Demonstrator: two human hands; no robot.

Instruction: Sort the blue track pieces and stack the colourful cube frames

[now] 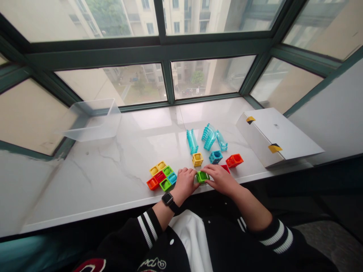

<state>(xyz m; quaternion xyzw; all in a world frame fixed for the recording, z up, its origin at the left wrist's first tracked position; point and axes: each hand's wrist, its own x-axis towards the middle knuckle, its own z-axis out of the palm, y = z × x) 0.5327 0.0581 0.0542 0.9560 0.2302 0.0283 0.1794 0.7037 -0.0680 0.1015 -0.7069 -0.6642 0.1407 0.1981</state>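
Observation:
A green hollow block [202, 176] is held between my two hands near the front edge of the sill. My left hand [185, 182], with a black watch on its wrist, closes its fingers on the block's left side. From the right, my right hand [221, 180] grips the same block. Just left of my left hand lies a cluster of joined blocks [160, 176] in yellow, green, red, orange and blue. Beyond my hands stand a yellow block [197, 159] and a blue block [216, 156]. A red block [225, 168] is partly hidden behind my right hand, near an orange-red block [234, 160].
Translucent turquoise track pieces, one straight [192, 141] and one curved [209, 136], lie farther back, with a smaller piece [221, 141] beside them. A clear plastic bin [98, 121] stands at the back left. On the right sits a white box [283, 134] with yellow-black tabs. Windows enclose the marbled sill [93, 181].

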